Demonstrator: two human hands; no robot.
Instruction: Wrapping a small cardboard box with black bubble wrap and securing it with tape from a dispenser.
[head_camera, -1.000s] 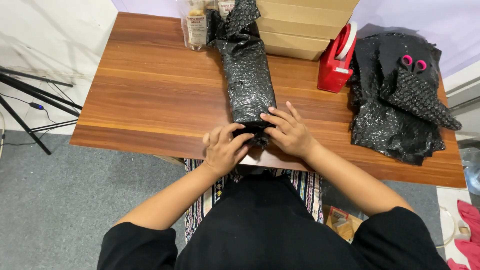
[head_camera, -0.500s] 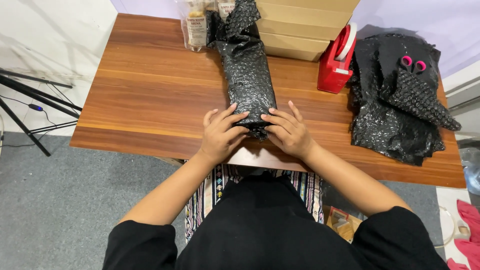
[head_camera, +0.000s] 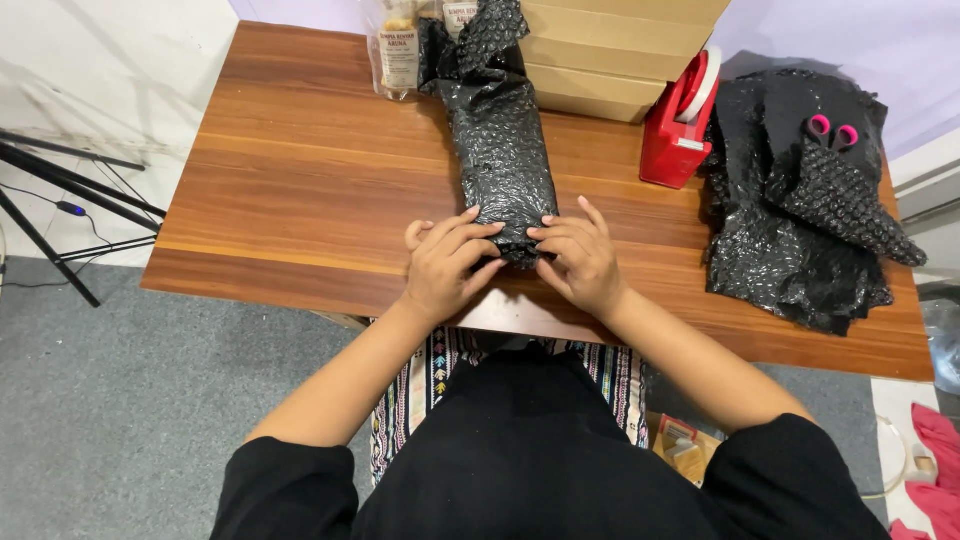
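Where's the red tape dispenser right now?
In the head view, the red tape dispenser stands on the wooden table toward the far right, just right of the cardboard boxes and left of the heap of black bubble wrap.

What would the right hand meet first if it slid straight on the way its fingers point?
The right hand points up and left, fingertips already on the black bubble-wrap roll lying on the wooden table. Going on, it would press into that roll first; the left hand lies just beyond.
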